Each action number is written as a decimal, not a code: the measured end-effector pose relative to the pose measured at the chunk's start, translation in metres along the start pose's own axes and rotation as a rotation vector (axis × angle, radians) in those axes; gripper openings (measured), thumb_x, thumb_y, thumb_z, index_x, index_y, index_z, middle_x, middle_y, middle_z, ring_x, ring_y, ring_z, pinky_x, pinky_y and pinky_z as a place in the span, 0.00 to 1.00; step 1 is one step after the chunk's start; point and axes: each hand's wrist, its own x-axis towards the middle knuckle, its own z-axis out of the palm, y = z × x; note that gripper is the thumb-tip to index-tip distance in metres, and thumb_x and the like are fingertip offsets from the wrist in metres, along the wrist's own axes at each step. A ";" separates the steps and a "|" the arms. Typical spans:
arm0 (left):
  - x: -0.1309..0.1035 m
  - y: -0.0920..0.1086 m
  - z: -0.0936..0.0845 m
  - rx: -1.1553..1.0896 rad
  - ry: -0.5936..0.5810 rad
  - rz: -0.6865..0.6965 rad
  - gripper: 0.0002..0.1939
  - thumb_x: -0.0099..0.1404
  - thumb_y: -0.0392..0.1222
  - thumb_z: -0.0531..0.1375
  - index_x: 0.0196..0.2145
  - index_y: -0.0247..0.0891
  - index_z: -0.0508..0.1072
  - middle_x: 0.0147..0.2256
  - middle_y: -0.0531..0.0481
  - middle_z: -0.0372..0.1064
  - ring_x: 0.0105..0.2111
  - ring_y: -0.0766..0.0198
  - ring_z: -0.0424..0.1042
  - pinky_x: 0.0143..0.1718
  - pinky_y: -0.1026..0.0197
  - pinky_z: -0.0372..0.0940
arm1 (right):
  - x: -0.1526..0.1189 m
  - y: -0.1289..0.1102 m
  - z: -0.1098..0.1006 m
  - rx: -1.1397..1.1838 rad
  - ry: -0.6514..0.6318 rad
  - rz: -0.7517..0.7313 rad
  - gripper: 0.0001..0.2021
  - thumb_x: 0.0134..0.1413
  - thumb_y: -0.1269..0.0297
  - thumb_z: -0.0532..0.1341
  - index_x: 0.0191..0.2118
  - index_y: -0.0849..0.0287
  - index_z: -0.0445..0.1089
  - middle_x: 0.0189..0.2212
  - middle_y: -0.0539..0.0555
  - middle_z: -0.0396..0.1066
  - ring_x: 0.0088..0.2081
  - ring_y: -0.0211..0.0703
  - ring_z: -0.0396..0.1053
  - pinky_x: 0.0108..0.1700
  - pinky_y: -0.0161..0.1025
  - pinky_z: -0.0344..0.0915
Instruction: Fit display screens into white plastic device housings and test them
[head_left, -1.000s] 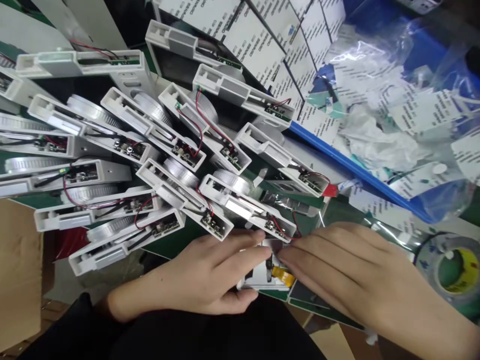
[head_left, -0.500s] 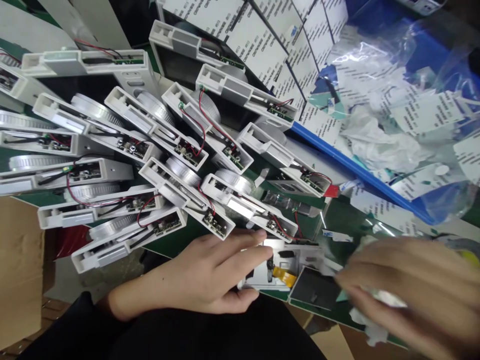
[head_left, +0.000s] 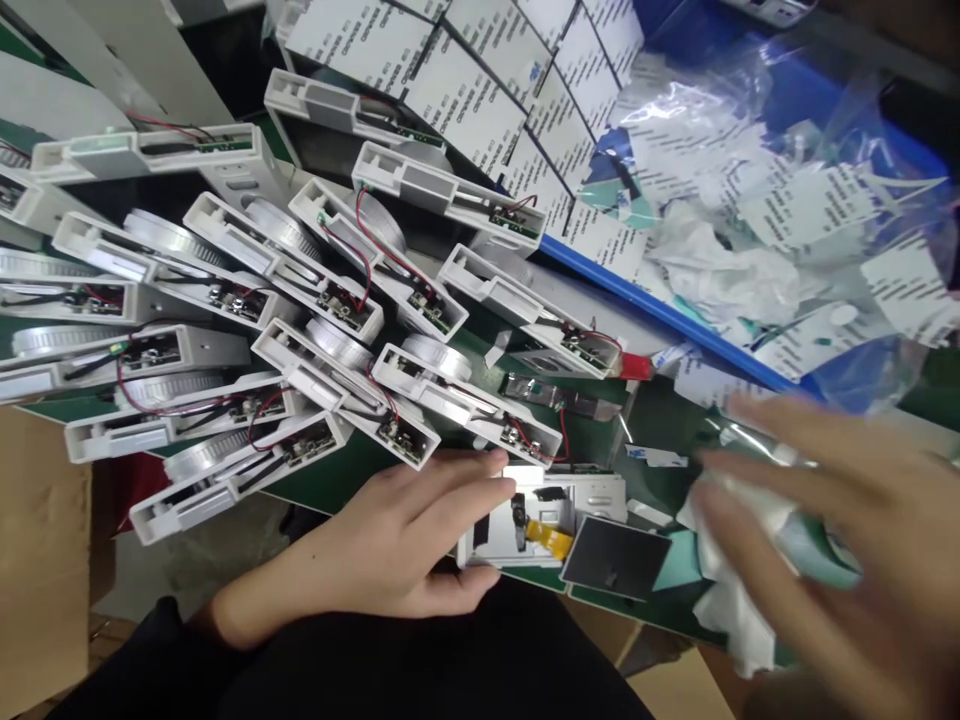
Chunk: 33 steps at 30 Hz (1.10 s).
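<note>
My left hand (head_left: 405,535) grips the left end of an opened white camera body (head_left: 600,495), fingers over its far edge and thumb at the near edge. An orange flex cable (head_left: 549,538) runs out of the body to a dark screen panel (head_left: 616,557), which lies beside it at the bench edge. A pale green film tab (head_left: 679,562) sticks out from the panel's right side. My right hand (head_left: 847,540), blurred by motion, hovers at the right above crumpled white tissue (head_left: 739,620), its fingers apart and no object visible in them.
Several part-assembled cameras (head_left: 345,390) with exposed boards and red wires stand crowded at the left and centre. A blue tray (head_left: 667,315) at the upper right holds white printed sheets (head_left: 457,90) and peeled liners under clear plastic. Cardboard (head_left: 41,550) lies at the lower left.
My right hand has moved away from the screen panel, its fingers spreading, and the panel and green tab are now uncovered. My left hand keeps its hold; the whole view has shifted slightly.
</note>
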 end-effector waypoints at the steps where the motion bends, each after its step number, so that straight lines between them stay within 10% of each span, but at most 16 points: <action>1: 0.000 0.000 0.000 0.006 0.008 0.003 0.26 0.74 0.44 0.58 0.65 0.32 0.59 0.57 0.31 0.76 0.57 0.52 0.78 0.48 0.56 0.79 | 0.003 -0.010 0.002 0.062 0.074 -0.048 0.14 0.67 0.70 0.62 0.56 0.52 0.72 0.63 0.58 0.70 0.62 0.58 0.71 0.71 0.58 0.62; 12: 0.001 0.002 0.000 -0.006 0.018 -0.005 0.28 0.72 0.43 0.61 0.64 0.33 0.59 0.57 0.30 0.75 0.56 0.51 0.79 0.48 0.54 0.79 | -0.006 -0.044 0.012 0.169 -0.046 -0.125 0.15 0.70 0.66 0.62 0.58 0.63 0.71 0.68 0.64 0.64 0.75 0.56 0.50 0.78 0.56 0.43; 18: 0.001 0.002 0.000 -0.015 0.008 -0.013 0.29 0.72 0.42 0.61 0.66 0.34 0.58 0.58 0.31 0.75 0.57 0.51 0.78 0.51 0.54 0.78 | -0.012 -0.030 0.006 0.112 -0.033 -0.124 0.29 0.67 0.75 0.64 0.70 0.67 0.61 0.59 0.62 0.75 0.59 0.50 0.72 0.76 0.51 0.49; 27: 0.002 0.004 -0.003 -0.014 -0.012 -0.026 0.27 0.73 0.43 0.60 0.65 0.35 0.59 0.58 0.33 0.75 0.58 0.53 0.77 0.52 0.55 0.78 | -0.009 -0.011 0.005 -0.030 -0.085 -0.109 0.32 0.76 0.63 0.52 0.79 0.61 0.43 0.49 0.60 0.80 0.48 0.56 0.80 0.59 0.54 0.71; 33: 0.002 0.003 -0.002 -0.019 -0.015 -0.045 0.28 0.71 0.42 0.61 0.65 0.35 0.60 0.58 0.32 0.75 0.59 0.50 0.77 0.53 0.52 0.78 | 0.002 -0.003 0.004 0.041 -0.059 -0.120 0.30 0.74 0.62 0.57 0.76 0.57 0.53 0.63 0.62 0.72 0.69 0.61 0.64 0.72 0.60 0.60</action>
